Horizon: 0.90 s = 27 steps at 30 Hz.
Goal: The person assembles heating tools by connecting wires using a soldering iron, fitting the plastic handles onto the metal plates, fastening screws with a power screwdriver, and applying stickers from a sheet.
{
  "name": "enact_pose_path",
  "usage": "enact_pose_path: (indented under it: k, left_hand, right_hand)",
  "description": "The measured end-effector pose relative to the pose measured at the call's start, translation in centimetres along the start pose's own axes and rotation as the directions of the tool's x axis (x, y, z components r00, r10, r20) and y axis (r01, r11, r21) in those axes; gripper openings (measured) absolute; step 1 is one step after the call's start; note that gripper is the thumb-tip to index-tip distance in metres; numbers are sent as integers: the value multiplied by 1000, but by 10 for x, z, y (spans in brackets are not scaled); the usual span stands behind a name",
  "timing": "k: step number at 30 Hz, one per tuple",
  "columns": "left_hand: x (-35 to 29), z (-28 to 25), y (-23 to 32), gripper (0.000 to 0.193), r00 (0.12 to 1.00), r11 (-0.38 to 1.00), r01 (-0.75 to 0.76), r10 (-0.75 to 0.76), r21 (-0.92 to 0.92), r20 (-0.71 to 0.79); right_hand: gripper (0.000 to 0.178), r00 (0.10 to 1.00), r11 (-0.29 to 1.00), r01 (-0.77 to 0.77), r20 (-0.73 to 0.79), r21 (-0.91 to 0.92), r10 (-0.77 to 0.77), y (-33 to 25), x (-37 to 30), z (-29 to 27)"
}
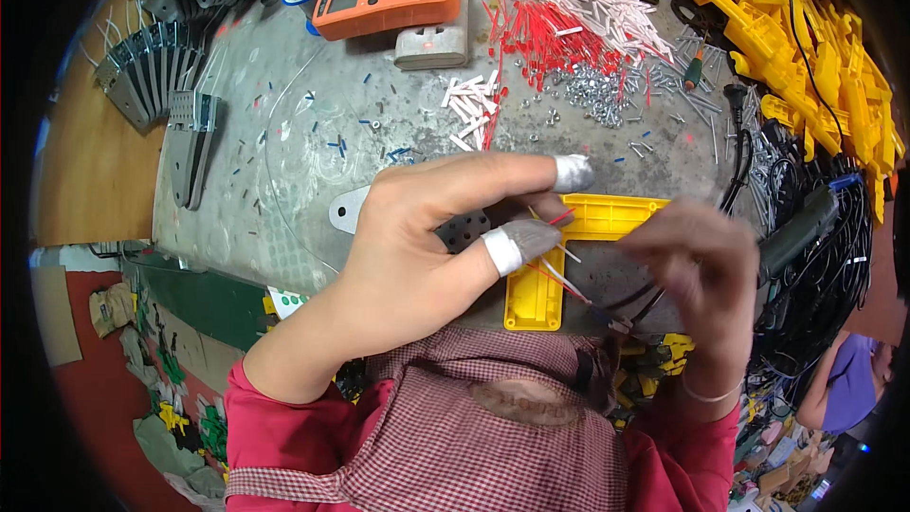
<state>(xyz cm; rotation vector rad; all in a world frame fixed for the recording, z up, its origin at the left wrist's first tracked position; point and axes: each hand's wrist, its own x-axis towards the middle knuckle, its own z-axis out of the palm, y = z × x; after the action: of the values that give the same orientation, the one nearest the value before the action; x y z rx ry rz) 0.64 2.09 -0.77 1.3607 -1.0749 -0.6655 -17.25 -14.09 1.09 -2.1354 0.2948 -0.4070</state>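
Note:
My left hand [408,237], with white tape and grey covers on its thumb and forefinger, is closed on thin wires [561,218], one red and one pale, at its fingertips. Under those fingers lies a yellow plastic housing [534,308] with an open ribbed inside and one arm going right. Red and white leads [566,283] run over it to a black cable [630,301]. My right hand [701,261] is at the housing's right end, its fingers curled and smeared by motion. Behind my left hand, a grey metal plate [347,211] is partly hidden.
An orange meter [389,0] rests by a white power socket [431,45] at the back. White sleeves [471,109], red-wired parts [559,33] and screws [602,95] lie beyond my hands. Yellow housings [787,28] and black cables [825,275] crowd the right; grey metal parts [194,147] stand left.

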Motion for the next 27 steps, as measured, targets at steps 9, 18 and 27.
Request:
enact_pose_path:
  k: [9, 18, 27]
  left_hand:
    - [6, 5, 2, 41, 992, 975, -117, 107, 188, 59]
    - [10, 12, 11, 60, 982, 788, -190, 161, 586, 102]
    - [16, 17, 15, 71, 992, 844, -90, 27, 529, 126]
  right_hand:
    - [21, 967, 890, 254, 89, -379, -238, 16, 30, 40]
    - [16, 985, 918, 161, -4, -362, -174, -8, 0, 29]
    - [38, 908, 804, 357, -26, -476, -418, 1, 8, 21]
